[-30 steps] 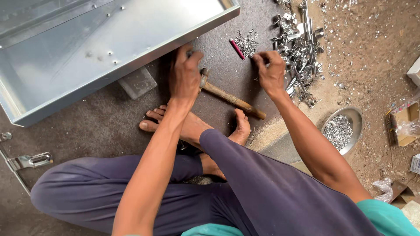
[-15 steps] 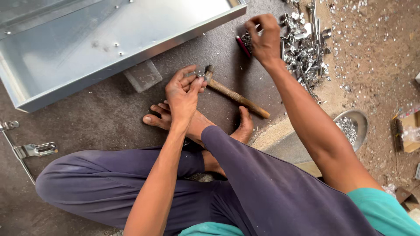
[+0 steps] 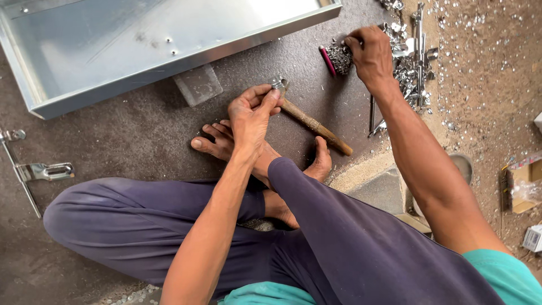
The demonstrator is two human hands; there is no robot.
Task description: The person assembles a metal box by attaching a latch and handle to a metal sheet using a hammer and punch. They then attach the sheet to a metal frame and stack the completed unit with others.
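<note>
A large galvanised sheet-metal tray (image 3: 113,51) fills the upper left of the frame, lying on the dark floor (image 3: 130,141). Below it, across the lower half, the person sits with legs folded in dark blue trousers, bare feet meeting at the centre. A wooden-handled hammer (image 3: 313,124) lies slanted on the floor at centre, its metal head up-left and its handle running down-right towards the foot. The left hand (image 3: 251,113) reaches up from the bottom, forearm straight, fingers (image 3: 265,97) curled shut around a small metal piece right against the hammer head. At upper right the right hand (image 3: 372,53), arm stretched out, pinches into a heap of small metal parts (image 3: 409,51) beside a red-edged cluster (image 3: 337,58); what it holds cannot be told.
</note>
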